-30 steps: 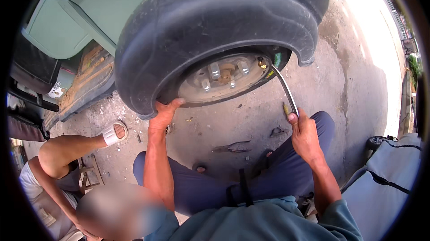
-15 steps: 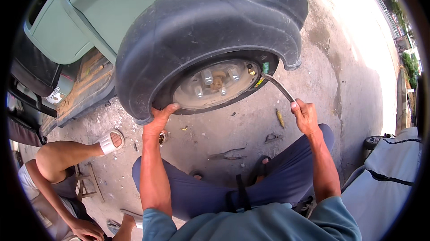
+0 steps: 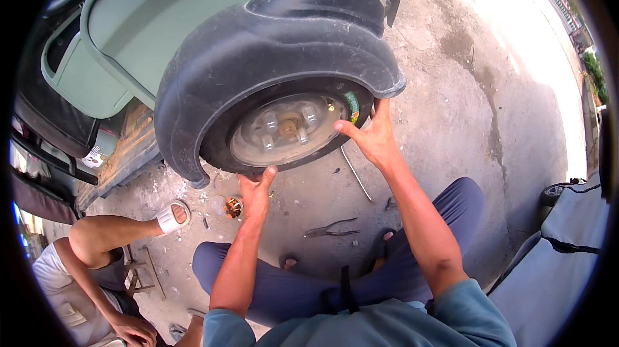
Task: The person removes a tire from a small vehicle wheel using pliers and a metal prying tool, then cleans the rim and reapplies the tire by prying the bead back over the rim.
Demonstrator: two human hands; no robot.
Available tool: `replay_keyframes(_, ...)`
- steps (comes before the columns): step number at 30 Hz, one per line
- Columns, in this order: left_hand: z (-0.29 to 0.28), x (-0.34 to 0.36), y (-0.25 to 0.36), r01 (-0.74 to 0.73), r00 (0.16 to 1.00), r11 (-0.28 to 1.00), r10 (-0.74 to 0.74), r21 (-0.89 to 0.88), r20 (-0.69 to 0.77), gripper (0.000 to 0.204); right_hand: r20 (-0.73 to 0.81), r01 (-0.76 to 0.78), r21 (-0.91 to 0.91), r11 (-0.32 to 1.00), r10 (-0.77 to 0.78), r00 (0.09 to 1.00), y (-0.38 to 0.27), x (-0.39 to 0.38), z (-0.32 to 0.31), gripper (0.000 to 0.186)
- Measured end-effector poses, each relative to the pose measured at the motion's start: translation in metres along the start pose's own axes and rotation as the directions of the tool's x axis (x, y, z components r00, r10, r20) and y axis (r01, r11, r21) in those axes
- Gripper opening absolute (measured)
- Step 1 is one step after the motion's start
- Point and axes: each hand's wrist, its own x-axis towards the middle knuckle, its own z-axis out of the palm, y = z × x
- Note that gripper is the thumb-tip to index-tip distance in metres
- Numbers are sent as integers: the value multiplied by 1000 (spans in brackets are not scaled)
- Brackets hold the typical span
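A tyre (image 3: 222, 150) on a pale rim with several lug nuts (image 3: 290, 129) sits under the black mudguard (image 3: 258, 50) of a pale green vehicle. My left hand (image 3: 256, 195) grips the tyre's lower edge, thumb up in front and fingers hidden behind it. At the tyre's right side, my right hand (image 3: 374, 134) has its thumb near the rim and its other fingers wrapped behind the rubber. Below that hand a thin metal bar (image 3: 356, 174) lies slanted on the ground, its upper end by the tyre. Pliers (image 3: 325, 230) rest between my feet.
A clear cup of small orange and dark bits (image 3: 232, 207) stands left of my left hand. Another person's sandalled foot (image 3: 173, 216) and bent leg are at the left, by a small wooden stool (image 3: 143, 269). A grey-covered vehicle (image 3: 561, 257) stands at the right.
My right hand has let go of the metal bar, now on the ground, and moved onto the tyre's right side. My left hand has shifted right along the lower edge. The view has shifted.
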Motion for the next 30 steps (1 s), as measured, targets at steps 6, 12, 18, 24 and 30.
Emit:
replay_keyframes(6,16,-4,20,-211,952,966,238,152,-192,86,-307,-159,229,960,226,925,11,-29,49,90)
replay_keyframes(12,-22,4,37,-264,938,882,328,389,-107,85,276,-599,765,236,719,637,-19,-92,144,94)
replay_keyframes(18,-37,20,39,-155,988,935,152,319,34,73,624,-859,496,128,635,455,-32,-109,81,70)
replay_keyframes(24,-26,32,17,-210,976,874,210,438,49,64,315,-657,567,497,606,730,-93,-123,-93,25)
replay_keyframes(30,-77,44,8,-365,908,794,418,486,-2,70,-579,-343,178,923,379,721,-70,-142,-246,29)
